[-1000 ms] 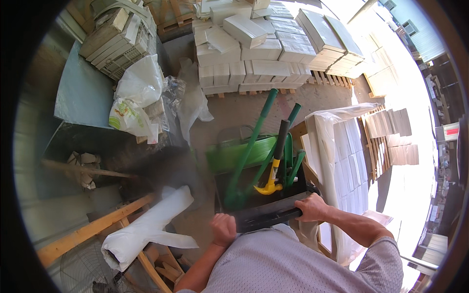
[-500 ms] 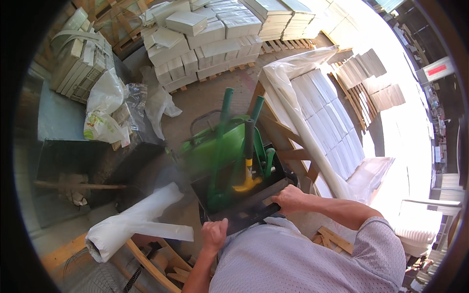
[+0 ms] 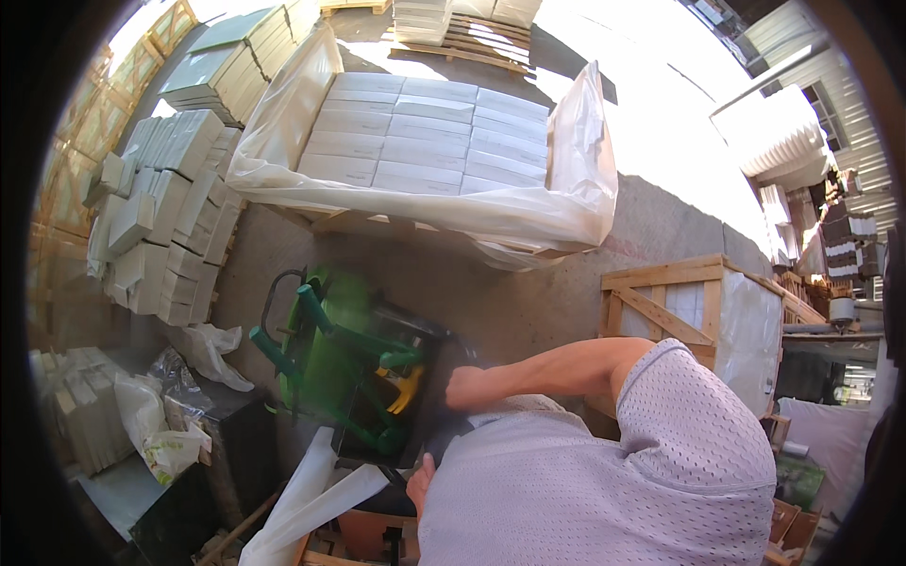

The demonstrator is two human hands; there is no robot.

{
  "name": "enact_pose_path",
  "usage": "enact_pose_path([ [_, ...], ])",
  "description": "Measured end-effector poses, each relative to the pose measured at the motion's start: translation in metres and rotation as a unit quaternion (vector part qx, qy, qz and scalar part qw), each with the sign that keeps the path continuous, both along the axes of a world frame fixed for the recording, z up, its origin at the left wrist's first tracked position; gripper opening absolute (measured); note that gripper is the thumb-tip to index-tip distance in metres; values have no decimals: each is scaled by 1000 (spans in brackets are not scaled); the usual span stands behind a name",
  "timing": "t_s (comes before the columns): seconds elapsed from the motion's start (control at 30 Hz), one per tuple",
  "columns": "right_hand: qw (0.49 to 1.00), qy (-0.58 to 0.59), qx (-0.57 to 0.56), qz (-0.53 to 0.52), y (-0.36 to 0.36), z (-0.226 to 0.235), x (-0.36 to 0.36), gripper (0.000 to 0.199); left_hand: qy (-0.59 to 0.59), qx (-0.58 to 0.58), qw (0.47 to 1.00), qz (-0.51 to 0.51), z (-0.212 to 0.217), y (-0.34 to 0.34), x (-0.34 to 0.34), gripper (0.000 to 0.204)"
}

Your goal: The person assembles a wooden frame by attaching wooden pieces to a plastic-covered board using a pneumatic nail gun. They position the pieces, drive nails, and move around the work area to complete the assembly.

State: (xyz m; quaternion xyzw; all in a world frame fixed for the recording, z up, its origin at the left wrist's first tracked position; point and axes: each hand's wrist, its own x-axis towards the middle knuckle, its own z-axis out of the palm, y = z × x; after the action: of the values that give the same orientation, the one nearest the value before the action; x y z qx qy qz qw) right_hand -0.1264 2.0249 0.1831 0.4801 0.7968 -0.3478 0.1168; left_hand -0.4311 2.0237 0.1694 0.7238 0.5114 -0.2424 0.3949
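A green and black cart [image 3: 332, 283] with a black tray stands in front of me, blurred by motion. My right hand [image 3: 464, 388] is closed on the near edge of the tray [image 3: 436, 373]. Lower down, my left hand [image 3: 421, 482] is at the tray's other near corner, its fingers curled and partly hidden by my shirt. In the tray lie a tool with long green handles [image 3: 316, 311] and a tool with a yellow head [image 3: 405, 389]; their exact kind is hard to tell.
Beyond the cart, a plastic-wrapped pallet load of white boxes [image 3: 415, 141] stands on the floor. To the left are stacked white packs [image 3: 170, 222] and a dark bin [image 3: 247, 434]. White plastic film [image 3: 307, 491] lies near my left hand. A wooden crate [image 3: 661, 283] stands right.
My view has swung right, so the wrapped pallet now lies straight ahead and the wooden crate shows. The cart has turned with me. Both hands remain at its tray.
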Motion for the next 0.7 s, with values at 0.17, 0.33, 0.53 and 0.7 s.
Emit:
enact_pose_path([
  [0.17, 999, 3, -25, -21, -52, 7, -24, 18, 2, 67, 997, -37, -21, -55, -39, 74],
  [0.33, 999, 17, -9, -25, -102, 28, -33, 18, -4, 84, 994, -77, -8, -91, -54, 73],
  [0.53, 998, 32, 38, -47, -159, 38, -37, 13, 17, 76, 997, -27, 20, -145, -47, 75],
  [0.7, 998, 37, 48, -20, -216, 40, -26, 11, 76, -7, 997, 22, 28, -198, -27, 75],
])
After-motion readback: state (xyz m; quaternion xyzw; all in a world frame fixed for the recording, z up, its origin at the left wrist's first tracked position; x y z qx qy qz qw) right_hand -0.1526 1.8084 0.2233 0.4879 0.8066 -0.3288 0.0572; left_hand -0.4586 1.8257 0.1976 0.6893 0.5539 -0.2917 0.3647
